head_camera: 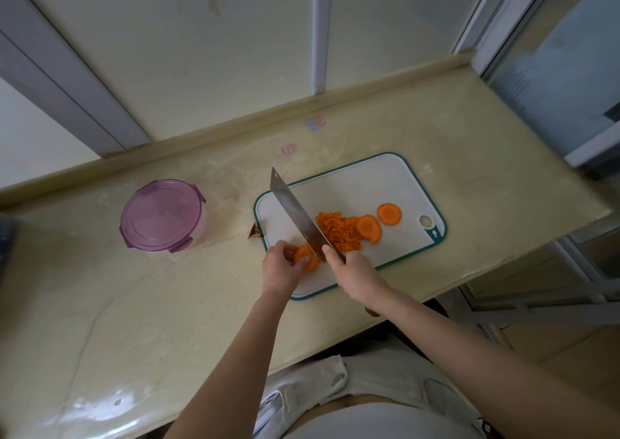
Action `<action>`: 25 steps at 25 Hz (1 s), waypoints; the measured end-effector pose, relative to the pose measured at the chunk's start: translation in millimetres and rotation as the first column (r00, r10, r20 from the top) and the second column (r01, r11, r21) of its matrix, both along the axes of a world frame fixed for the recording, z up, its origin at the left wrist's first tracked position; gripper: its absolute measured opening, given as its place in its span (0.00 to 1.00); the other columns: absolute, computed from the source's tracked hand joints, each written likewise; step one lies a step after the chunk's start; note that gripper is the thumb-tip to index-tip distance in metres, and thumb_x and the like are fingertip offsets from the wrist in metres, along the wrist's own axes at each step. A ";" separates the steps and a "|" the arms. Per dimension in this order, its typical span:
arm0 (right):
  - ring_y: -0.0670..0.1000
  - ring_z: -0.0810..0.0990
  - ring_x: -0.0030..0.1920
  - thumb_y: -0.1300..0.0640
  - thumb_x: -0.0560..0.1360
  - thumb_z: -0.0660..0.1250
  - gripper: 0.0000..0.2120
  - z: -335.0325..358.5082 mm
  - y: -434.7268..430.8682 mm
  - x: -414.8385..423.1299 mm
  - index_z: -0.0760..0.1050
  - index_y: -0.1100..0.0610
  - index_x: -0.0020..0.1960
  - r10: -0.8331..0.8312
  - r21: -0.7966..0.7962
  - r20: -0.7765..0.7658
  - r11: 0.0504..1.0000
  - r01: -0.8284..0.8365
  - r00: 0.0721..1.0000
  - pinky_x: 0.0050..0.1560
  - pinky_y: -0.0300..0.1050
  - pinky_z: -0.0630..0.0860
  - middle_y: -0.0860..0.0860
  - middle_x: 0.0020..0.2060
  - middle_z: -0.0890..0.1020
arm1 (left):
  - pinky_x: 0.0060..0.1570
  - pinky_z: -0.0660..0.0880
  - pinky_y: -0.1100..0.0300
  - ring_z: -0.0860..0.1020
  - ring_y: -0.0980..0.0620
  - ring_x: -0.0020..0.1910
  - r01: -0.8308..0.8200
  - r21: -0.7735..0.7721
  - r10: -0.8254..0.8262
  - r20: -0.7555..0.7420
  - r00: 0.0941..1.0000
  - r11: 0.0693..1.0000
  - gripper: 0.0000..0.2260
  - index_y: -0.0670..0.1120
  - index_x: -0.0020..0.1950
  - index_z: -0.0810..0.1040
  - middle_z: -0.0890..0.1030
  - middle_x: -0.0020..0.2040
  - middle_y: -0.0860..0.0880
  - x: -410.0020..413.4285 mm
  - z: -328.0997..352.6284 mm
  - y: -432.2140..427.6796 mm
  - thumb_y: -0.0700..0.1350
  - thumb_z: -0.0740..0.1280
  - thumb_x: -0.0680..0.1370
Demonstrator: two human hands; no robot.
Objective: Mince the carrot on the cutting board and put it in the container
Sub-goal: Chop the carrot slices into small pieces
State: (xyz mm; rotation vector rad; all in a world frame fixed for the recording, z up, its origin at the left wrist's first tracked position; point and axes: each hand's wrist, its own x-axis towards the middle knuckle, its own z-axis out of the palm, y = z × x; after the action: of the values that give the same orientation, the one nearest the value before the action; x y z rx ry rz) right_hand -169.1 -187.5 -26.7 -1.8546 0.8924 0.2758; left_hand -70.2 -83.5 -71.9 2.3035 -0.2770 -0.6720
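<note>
"Where is the carrot?"

"On the white plastic cutting board with the green rim [369, 183]. A heap of tiny orange carrot bits [339, 234] lies in the middle, with two round orange carrot slices [389, 213] to its right."

"And the hands?"

"The left hand [281, 264] curls its fingers round a few thick carrot pieces [303, 254]. The right hand [352, 271] grips the big steel knife [295, 217], tilted, just beside them."

"The tub?"

"The round clear container with the purple lid [162, 215] stands closed, well apart on the left of the cream stone counter [134, 304]."

White rectangular plastic cutting board [369, 183] with teal rim, lying flat. On it: heap of minced orange carrot [339, 234] at centre, two round carrot slices [389, 213] just right, stacked carrot slices [307, 257] at near left. Round clear container [162, 215], purple lid clipped on, stands upright left of the board.
</note>
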 end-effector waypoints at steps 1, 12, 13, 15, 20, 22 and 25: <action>0.49 0.69 0.26 0.40 0.80 0.53 0.26 0.7 0.0 -2.0 0.64 0.56 0.31 0.009 -0.003 -0.010 1.000 -0.009 1.000 0.31 0.43 0.66 0.50 0.25 0.68 | 0.42 0.68 0.63 0.73 0.52 0.45 0.007 -0.004 -0.007 -0.004 1.000 1.000 0.11 0.44 0.53 0.74 0.77 0.49 0.46 -0.1 0.7 0.6 0.44 0.70 0.74; 0.47 0.65 0.23 0.40 0.79 0.55 0.26 8.4 2.8 -27.8 0.62 0.55 0.29 0.016 0.063 -0.095 0.998 -0.010 0.995 0.28 0.41 0.62 0.49 0.24 0.65 | 0.43 0.69 0.64 0.74 0.52 0.44 -0.116 -0.029 0.115 -0.036 0.993 0.993 0.09 0.41 0.53 0.76 0.77 0.46 0.47 -2.5 1.1 -0.7 0.42 0.68 0.75; 0.47 0.65 0.23 0.41 0.80 0.55 0.25 8.9 3.9 -28.9 0.63 0.55 0.30 0.018 0.066 -0.102 0.998 -0.012 0.995 0.28 0.41 0.62 0.49 0.24 0.66 | 0.43 0.69 0.64 0.74 0.52 0.43 -0.123 -0.034 0.122 -0.041 0.992 0.992 0.09 0.41 0.53 0.77 0.77 0.44 0.48 -1.8 0.9 -0.8 0.42 0.69 0.75; 0.47 0.66 0.24 0.41 0.80 0.55 0.25 9.3 6.4 -29.7 0.64 0.56 0.31 0.020 0.062 -0.115 0.998 -0.013 0.993 0.28 0.41 0.63 0.50 0.25 0.67 | 0.43 0.69 0.64 0.75 0.52 0.43 -0.135 -0.038 0.133 -0.046 0.990 0.990 0.08 0.41 0.52 0.77 0.77 0.43 0.49 -1.0 1.3 -1.3 0.42 0.70 0.75; 0.48 0.67 0.27 0.44 0.81 0.53 0.20 10.7 8.6 -20.6 0.62 0.51 0.33 0.088 0.002 -0.198 0.996 -0.089 0.976 0.28 0.40 0.63 0.51 0.28 0.67 | 0.44 0.71 0.63 0.77 0.51 0.44 -0.131 -0.029 0.130 -0.055 0.990 0.991 0.08 0.41 0.51 0.79 0.79 0.43 0.48 1.0 -1.7 -1.4 0.42 0.71 0.74; 0.48 0.66 0.27 0.45 0.82 0.53 0.20 13.1 6.7 -16.2 0.61 0.51 0.32 0.110 -0.003 -0.213 0.994 -0.113 0.971 0.28 0.40 0.62 0.51 0.28 0.67 | 0.43 0.70 0.63 0.77 0.51 0.43 -0.122 -0.029 0.121 -0.051 0.991 0.992 0.08 0.41 0.51 0.79 0.79 0.43 0.48 1.7 -2.5 -1.1 0.41 0.71 0.74; 0.47 0.67 0.27 0.44 0.81 0.53 0.22 11.4 6.3 -9.3 0.63 0.53 0.32 0.099 -0.007 -0.177 0.995 -0.102 0.979 0.28 0.37 0.62 0.50 0.28 0.68 | 0.43 0.70 0.63 0.76 0.52 0.42 -0.113 -0.027 0.112 -0.039 0.993 0.993 0.08 0.41 0.51 0.79 0.79 0.43 0.48 1.5 -2.6 -0.8 0.41 0.71 0.74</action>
State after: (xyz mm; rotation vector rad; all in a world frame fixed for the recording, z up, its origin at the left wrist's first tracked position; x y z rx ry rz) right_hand -178.4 -181.2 -15.3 -1.9149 0.9235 0.5036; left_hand -68.7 -84.3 -74.5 2.2577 -0.1380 -0.6489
